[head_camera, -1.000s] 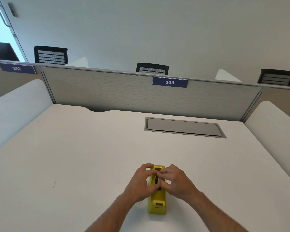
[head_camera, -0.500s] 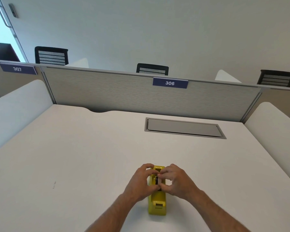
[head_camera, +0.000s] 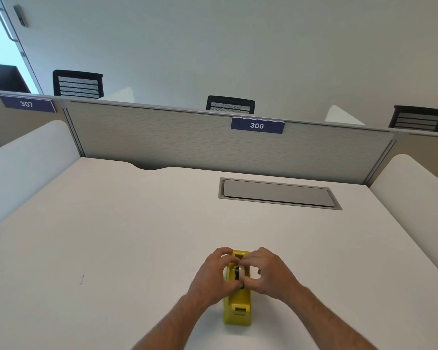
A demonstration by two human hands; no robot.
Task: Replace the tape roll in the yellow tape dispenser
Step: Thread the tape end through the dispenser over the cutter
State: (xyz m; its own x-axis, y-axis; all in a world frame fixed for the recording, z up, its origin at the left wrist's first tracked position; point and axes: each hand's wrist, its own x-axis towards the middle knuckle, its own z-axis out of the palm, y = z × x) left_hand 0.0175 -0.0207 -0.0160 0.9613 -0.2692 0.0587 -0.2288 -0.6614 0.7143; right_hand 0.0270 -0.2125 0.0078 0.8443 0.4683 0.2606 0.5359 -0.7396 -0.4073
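The yellow tape dispenser [head_camera: 238, 306] stands on the white desk [head_camera: 111, 236] near its front edge, with the cutter end pointing toward me. A black tape core [head_camera: 237, 272] with a thin clear roll sits in its open slot. My left hand [head_camera: 214, 276] grips the dispenser's left side, thumb and fingertips over the top at the core. My right hand [head_camera: 267, 272] is on the right side, fingertips pinching at the roll. Fingers hide most of the roll.
A grey cable hatch [head_camera: 278, 193] is set flush in the desk beyond the dispenser. A grey divider panel [head_camera: 187, 140] labelled 306 closes the back, and white side screens [head_camera: 420, 188] flank the desk. Black chairs [head_camera: 78, 83] stand behind the panel.
My right-hand fingers have spread slightly at the roll. The dispenser and both hands stay in the same place.
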